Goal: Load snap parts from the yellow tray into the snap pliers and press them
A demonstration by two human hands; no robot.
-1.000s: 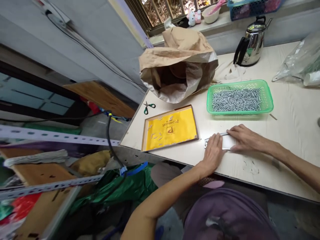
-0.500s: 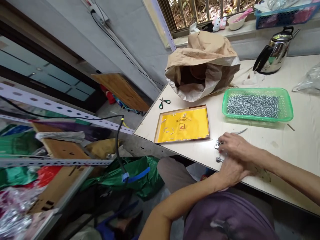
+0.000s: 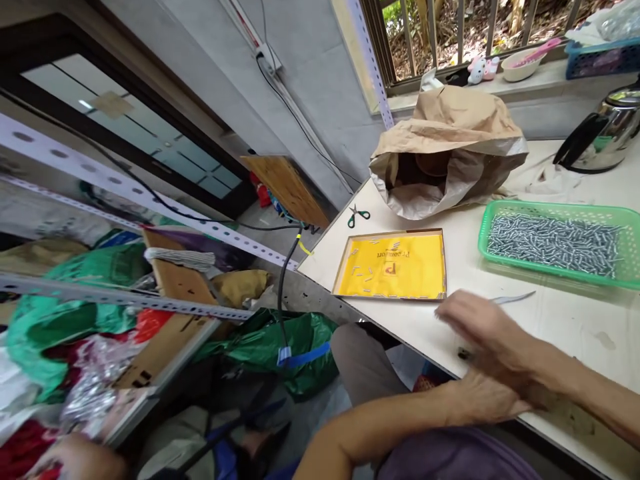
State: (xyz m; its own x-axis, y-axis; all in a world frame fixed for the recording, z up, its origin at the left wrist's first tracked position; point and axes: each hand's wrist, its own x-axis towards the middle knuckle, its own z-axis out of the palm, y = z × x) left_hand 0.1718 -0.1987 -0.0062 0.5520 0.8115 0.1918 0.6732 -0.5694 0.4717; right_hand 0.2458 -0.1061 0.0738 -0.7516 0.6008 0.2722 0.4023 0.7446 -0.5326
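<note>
My left hand (image 3: 493, 399) is low at the table's front edge, its fingers partly hidden under my right wrist. A small dark metal part (image 3: 464, 353) sticks out at its fingertips, and the hand seems closed on it. Over it, blurred by motion, my right hand (image 3: 480, 327) reaches toward the near right corner of a shallow cardboard tray (image 3: 340, 277). Its fingers look pressed together; what they hold, if anything, is too small to tell. In that tray several small metal pins (image 3: 363, 271) lie on a yellow sheet (image 3: 415, 267). Behind my right hand lies a thin curved metal tool (image 3: 515, 297).
A green basket (image 3: 560, 277) full of metal pins stands at the right. Behind are a brown paper bag (image 3: 450, 143), green-handled scissors (image 3: 359, 215) and a kettle (image 3: 607, 130). Another person's blurred hand (image 3: 80, 459) shows at the lower left, near a cluttered shelf (image 3: 125, 293).
The view has swung, so the table things sit further right and lower. My right hand has moved from my left hand toward the tray. Another person's hand has come into view.
</note>
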